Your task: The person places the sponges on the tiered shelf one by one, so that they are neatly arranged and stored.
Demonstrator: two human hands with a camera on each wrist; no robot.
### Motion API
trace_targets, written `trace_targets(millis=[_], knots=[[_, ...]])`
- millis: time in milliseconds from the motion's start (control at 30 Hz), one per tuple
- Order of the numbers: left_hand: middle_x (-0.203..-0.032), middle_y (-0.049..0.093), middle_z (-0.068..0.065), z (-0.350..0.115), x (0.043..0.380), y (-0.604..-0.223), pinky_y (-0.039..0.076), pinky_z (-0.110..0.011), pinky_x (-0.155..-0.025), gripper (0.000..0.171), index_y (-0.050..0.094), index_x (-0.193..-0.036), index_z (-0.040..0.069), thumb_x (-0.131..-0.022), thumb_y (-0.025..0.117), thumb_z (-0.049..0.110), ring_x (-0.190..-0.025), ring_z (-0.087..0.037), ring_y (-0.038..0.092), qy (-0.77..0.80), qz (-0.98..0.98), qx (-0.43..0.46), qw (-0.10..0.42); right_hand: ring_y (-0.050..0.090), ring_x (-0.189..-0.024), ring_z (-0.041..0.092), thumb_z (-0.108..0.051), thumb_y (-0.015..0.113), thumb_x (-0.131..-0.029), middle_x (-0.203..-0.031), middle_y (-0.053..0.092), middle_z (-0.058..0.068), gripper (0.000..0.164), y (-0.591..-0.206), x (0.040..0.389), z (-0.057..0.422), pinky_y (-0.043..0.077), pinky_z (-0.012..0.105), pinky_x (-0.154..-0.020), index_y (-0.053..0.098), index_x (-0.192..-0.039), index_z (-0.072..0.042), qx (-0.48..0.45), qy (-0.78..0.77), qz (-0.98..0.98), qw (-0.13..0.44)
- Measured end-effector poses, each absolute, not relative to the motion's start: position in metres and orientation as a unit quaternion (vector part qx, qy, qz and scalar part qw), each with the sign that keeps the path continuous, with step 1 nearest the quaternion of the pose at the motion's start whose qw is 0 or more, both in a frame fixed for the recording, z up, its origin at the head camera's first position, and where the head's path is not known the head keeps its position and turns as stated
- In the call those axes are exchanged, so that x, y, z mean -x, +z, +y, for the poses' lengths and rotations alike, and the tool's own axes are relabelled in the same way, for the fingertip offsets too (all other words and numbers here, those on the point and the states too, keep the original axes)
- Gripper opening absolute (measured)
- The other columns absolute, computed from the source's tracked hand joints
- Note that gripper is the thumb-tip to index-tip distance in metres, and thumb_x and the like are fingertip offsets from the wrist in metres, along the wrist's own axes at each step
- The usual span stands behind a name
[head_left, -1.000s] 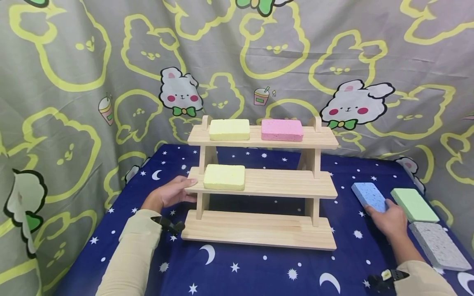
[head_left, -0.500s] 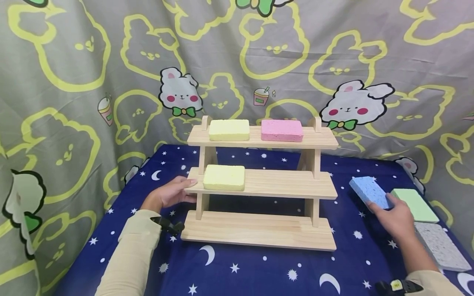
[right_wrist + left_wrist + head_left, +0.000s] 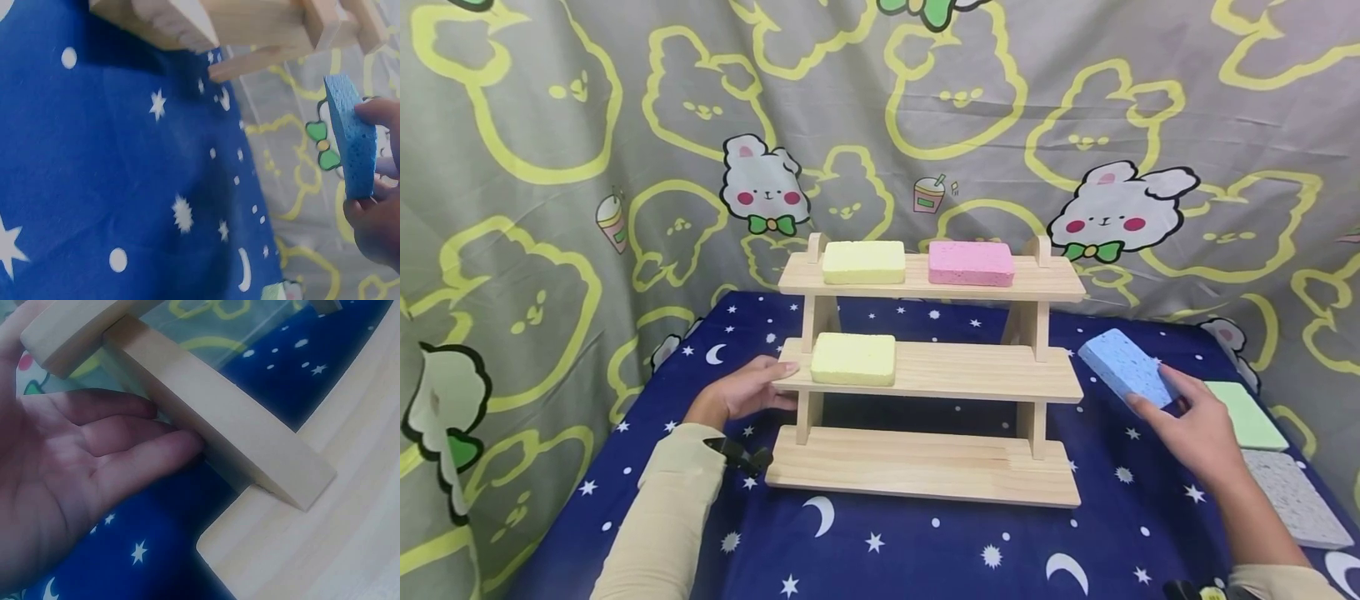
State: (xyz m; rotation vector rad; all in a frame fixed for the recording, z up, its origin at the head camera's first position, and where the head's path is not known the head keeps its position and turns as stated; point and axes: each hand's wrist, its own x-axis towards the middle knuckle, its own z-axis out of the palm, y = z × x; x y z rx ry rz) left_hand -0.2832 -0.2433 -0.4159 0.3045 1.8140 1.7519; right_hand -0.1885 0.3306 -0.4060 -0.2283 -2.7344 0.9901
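A three-tier wooden shelf (image 3: 925, 467) stands in the middle of the table. My left hand (image 3: 741, 392) holds the left end of its middle tier, thumb on top and fingers below; in the left wrist view those fingers lie beside the wooden upright (image 3: 212, 406). My right hand (image 3: 1202, 429) grips a blue sponge (image 3: 1123, 367) by its near end, tilted and raised off the table to the right of the shelf. The right wrist view shows the same blue sponge (image 3: 355, 137) between thumb and fingers. A yellow sponge (image 3: 853, 360) lies on the middle tier's left part.
On the top tier rest another yellow sponge (image 3: 863, 262) and a pink sponge (image 3: 972, 263). A green sponge (image 3: 1247, 417) and a grey sponge (image 3: 1296, 500) lie on the dark blue tablecloth (image 3: 970, 550) at right. A patterned curtain (image 3: 865, 108) hangs behind.
My right hand has lifted the blue sponge off the table and moved it up and left towards the shelf. The left hand keeps its place on the middle tier.
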Motion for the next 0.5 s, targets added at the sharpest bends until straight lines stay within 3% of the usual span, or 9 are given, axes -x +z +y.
trace_targets(millis=[100, 167, 267, 333, 400, 467, 500], knots=[[-0.107, 0.063, -0.007, -0.243, 0.283, -0.415, 0.049, -0.047, -0.090, 0.050, 0.040, -0.129, -0.013, -0.098, 0.047, 0.026, -0.106, -0.026, 0.058, 0.658, 0.684, -0.113, 0.294, 0.036, -0.120, 0.056, -0.036, 0.059, -0.090, -0.147, 0.023, 0.031, 0.074, -0.398, 0.186, 0.325, 0.036, 0.053, -0.101, 0.025, -0.147, -0.004, 0.045, 0.350, -0.930, 0.104], [-0.107, 0.063, -0.007, -0.243, 0.283, -0.415, 0.049, -0.047, -0.090, 0.049, 0.041, -0.128, -0.013, -0.098, 0.047, 0.025, -0.106, -0.026, 0.058, 0.658, 0.685, -0.111, 0.293, 0.035, -0.123, 0.054, -0.035, 0.060, -0.090, -0.148, 0.023, 0.029, 0.072, -0.394, 0.184, 0.322, 0.032, 0.031, -0.108, 0.027, -0.147, -0.006, 0.025, 0.359, -0.927, 0.103], [-0.107, 0.063, -0.007, -0.243, 0.283, -0.415, 0.049, -0.047, -0.090, 0.049, 0.041, -0.128, -0.013, -0.098, 0.046, 0.026, -0.107, -0.028, 0.057, 0.658, 0.685, -0.111, 0.293, 0.029, -0.129, 0.052, -0.033, 0.061, -0.090, -0.150, 0.021, 0.028, 0.070, -0.390, 0.183, 0.318, 0.024, 0.026, -0.110, 0.030, -0.147, -0.006, -0.003, 0.365, -0.925, 0.103], [-0.107, 0.063, -0.007, -0.243, 0.283, -0.415, 0.049, -0.046, -0.090, 0.049, 0.041, -0.128, -0.012, -0.098, 0.046, 0.026, -0.108, -0.030, 0.056, 0.657, 0.685, -0.113, 0.294, 0.023, -0.134, 0.049, -0.033, 0.062, -0.090, -0.151, 0.021, 0.027, 0.069, -0.389, 0.182, 0.316, 0.021, 0.009, -0.104, 0.032, -0.146, -0.007, -0.015, 0.360, -0.927, 0.104], [-0.107, 0.063, -0.007, -0.243, 0.283, -0.415, 0.049, -0.046, -0.090, 0.049, 0.041, -0.128, -0.012, -0.098, 0.046, 0.027, -0.109, -0.030, 0.056, 0.657, 0.684, -0.114, 0.294, 0.016, -0.138, 0.046, -0.032, 0.062, -0.090, -0.151, 0.020, 0.027, 0.068, -0.387, 0.181, 0.314, 0.020, 0.006, -0.102, 0.033, -0.146, -0.008, -0.032, 0.360, -0.927, 0.105], [-0.106, 0.063, -0.006, -0.243, 0.283, -0.416, 0.049, -0.046, -0.089, 0.049, 0.042, -0.127, -0.013, -0.098, 0.046, 0.026, -0.108, -0.029, 0.056, 0.657, 0.684, -0.114, 0.295, 0.011, -0.141, 0.043, -0.030, 0.063, -0.089, -0.151, 0.022, 0.027, 0.067, -0.386, 0.181, 0.313, 0.013, -0.006, -0.087, 0.034, -0.146, -0.009, -0.045, 0.363, -0.925, 0.105], [-0.106, 0.064, -0.006, -0.243, 0.283, -0.416, 0.049, -0.046, -0.089, 0.049, 0.042, -0.127, -0.013, -0.098, 0.046, 0.026, -0.107, -0.028, 0.057, 0.658, 0.684, -0.116, 0.295, 0.009, -0.141, 0.043, -0.029, 0.063, -0.089, -0.150, 0.023, 0.027, 0.067, -0.385, 0.180, 0.312, 0.013, -0.006, -0.087, 0.034, -0.146, -0.010, -0.052, 0.366, -0.923, 0.105]])
